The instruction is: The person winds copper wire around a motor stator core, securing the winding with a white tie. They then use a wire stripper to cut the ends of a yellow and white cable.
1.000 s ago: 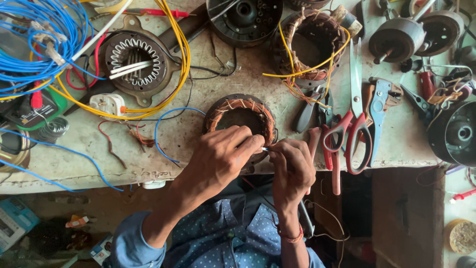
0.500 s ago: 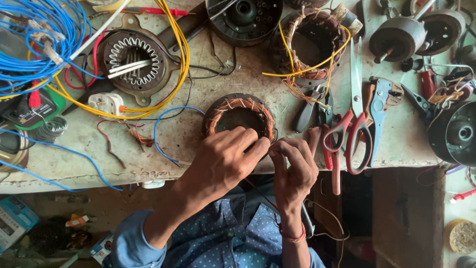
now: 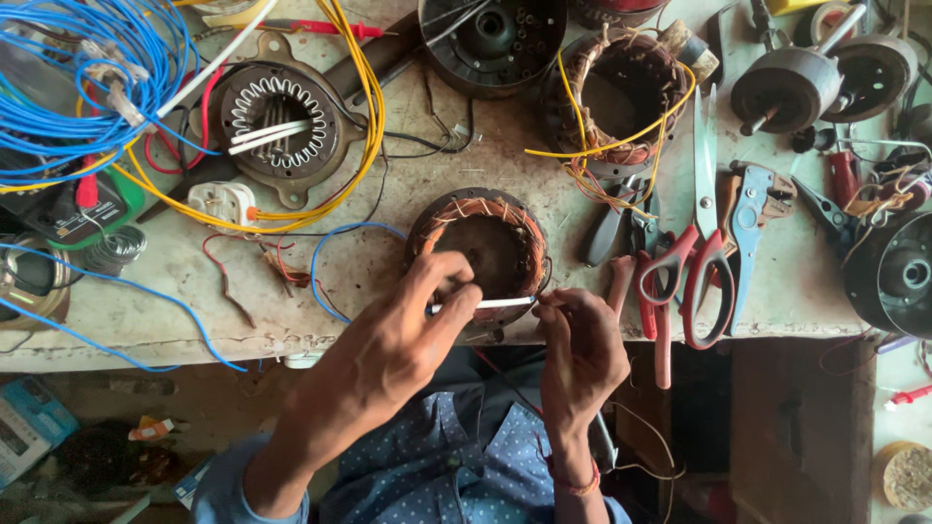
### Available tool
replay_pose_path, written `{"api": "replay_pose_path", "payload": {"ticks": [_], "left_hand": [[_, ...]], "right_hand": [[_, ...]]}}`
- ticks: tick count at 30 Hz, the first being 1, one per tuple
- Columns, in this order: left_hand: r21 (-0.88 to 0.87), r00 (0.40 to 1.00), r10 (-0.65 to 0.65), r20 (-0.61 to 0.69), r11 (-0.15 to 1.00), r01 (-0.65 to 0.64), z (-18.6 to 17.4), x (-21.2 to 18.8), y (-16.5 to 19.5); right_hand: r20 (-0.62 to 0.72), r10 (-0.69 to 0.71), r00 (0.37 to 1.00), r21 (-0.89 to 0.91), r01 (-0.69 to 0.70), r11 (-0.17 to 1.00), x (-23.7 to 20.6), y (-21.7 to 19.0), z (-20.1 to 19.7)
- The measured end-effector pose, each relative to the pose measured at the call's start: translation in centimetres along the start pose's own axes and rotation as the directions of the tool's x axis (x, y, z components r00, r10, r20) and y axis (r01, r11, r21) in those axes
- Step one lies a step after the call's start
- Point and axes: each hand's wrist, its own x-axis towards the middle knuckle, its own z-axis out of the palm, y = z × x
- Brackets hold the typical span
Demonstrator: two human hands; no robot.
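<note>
A round motor stator with copper windings point(image 3: 482, 236) lies near the front edge of the workbench point(image 3: 408, 194). Just in front of it, my left hand point(image 3: 393, 344) pinches one end of a thin white sleeve tube point(image 3: 495, 304) between thumb and fingers. My right hand point(image 3: 581, 349) pinches the tube's other end, along with a fine wire. The tube lies level between both hands, over the stator's near rim.
Red-handled scissors point(image 3: 691, 262), pliers point(image 3: 621, 228) and a blue-handled tool point(image 3: 748, 228) lie right of the stator. A second wound stator point(image 3: 621, 97) with yellow leads sits behind. A bare stator core point(image 3: 282, 121), yellow wire, blue wire coils point(image 3: 68, 87) and a white plug point(image 3: 221, 202) are left.
Both hands have moved apart and slightly toward me. The white tube, earlier hidden between the fingers, now shows stretched between the two hands.
</note>
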Motion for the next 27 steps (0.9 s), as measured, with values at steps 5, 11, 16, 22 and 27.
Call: {"api": "replay_pose_path", "payload": {"ticks": [5,11,16,22,27], "left_hand": [[-0.035,0.998,0.031,-0.057,0.999,-0.033,1.6,-1.4,0.9],[0.016,0.99,0.125,-0.069,0.992,-0.124,3.5,-2.3,1.1],[-0.009,0.989,0.128,-0.072,0.992,-0.129,3.9,-2.7,0.8],[0.021,0.993,0.115,-0.042,0.993,-0.114,3.8,-3.1,0.6],[0.057,0.995,0.1,-0.02,0.993,-0.099,3.9,-3.5,0.6]], "right_hand": [[0.104,0.174,0.979,0.022,-0.178,0.984,-2.1,-0.1,-1.1],[0.213,0.434,0.876,0.245,-0.478,0.844,-3.5,0.2,-0.9],[0.296,0.575,0.763,0.444,-0.642,0.625,-3.1,0.0,-0.5],[0.276,0.499,0.822,0.44,-0.57,0.694,-2.9,0.1,0.0],[0.235,0.502,0.832,0.433,-0.552,0.713,-3.2,0.2,0.4]]}}
